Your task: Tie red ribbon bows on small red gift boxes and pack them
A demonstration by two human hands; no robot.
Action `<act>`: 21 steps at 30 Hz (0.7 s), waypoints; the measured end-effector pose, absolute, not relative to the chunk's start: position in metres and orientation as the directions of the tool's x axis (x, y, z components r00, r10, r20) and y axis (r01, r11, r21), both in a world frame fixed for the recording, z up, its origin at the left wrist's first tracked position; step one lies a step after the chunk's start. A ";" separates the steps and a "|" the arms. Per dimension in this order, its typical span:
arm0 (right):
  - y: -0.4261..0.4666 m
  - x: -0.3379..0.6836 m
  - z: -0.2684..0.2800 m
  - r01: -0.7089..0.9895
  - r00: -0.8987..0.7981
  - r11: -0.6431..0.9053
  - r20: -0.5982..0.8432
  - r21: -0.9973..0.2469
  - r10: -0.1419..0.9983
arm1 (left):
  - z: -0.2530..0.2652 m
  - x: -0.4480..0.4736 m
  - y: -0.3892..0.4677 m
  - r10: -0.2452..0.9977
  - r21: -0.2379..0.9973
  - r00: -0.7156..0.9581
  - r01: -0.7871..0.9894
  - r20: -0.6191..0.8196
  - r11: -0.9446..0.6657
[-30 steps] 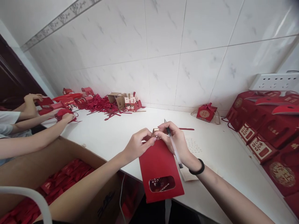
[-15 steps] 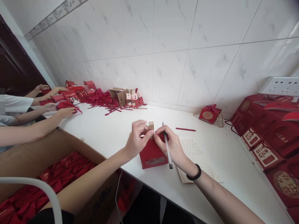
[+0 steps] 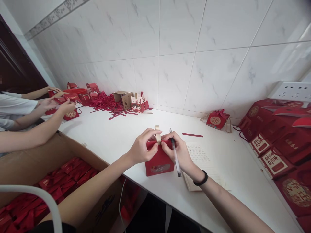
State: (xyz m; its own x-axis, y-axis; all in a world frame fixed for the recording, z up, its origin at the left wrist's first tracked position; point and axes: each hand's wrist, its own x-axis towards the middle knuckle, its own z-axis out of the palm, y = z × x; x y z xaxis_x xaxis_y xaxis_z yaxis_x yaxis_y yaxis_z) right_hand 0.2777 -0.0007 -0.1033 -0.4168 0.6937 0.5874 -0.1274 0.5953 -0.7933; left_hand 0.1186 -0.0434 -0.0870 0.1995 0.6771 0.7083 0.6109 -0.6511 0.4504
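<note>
A red gift box (image 3: 160, 162) with a small window low on its front stands on the white table before me. A gold ribbon loop (image 3: 157, 133) rises from its top edge. My left hand (image 3: 145, 145) grips the top of the box from the left, the thumb on the front and the fingers behind, beside the ribbon. From the right, my right hand (image 3: 178, 152) pinches the top edge near the ribbon's foot. A clear pen (image 3: 176, 158) with a black cap end is held in that same hand, tip upward.
Under my right wrist lies an open notebook (image 3: 194, 186); a red strip (image 3: 192, 135) is beyond it. Red gift bags (image 3: 274, 142) line the right side. Back left are a ribbon heap (image 3: 104, 101) and co-workers' hands (image 3: 65, 105). A carton (image 3: 80, 142) of red boxes stands at left.
My left fingers have shifted: the thumb has gone lower on the box front and the ribbon loop shows more fully. The co-workers' hands have moved, and a red box now shows below them.
</note>
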 end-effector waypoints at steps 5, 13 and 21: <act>0.000 0.278 -0.105 -0.108 -0.414 0.621 0.604 -0.776 0.681 | -0.088 0.118 -0.043 0.722 0.518 0.163 0.594 0.672 -0.615; 0.000 0.277 -0.101 -0.127 -0.409 0.616 0.607 -0.777 0.682 | -0.091 0.118 -0.042 0.725 0.530 0.146 0.588 0.673 -0.611; 0.000 0.274 -0.100 -0.197 -0.403 0.564 0.590 -0.802 0.699 | -0.092 0.117 -0.042 0.675 0.456 0.188 0.608 0.713 -0.650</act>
State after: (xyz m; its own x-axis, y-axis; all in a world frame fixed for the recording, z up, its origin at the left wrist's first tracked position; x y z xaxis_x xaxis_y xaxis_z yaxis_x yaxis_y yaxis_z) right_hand 0.2741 0.0002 -0.1004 -0.4027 0.6995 0.5904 -0.1967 0.5638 -0.8021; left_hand 0.1169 -0.0418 -0.0925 0.1880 0.6754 0.7131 0.6078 -0.6503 0.4557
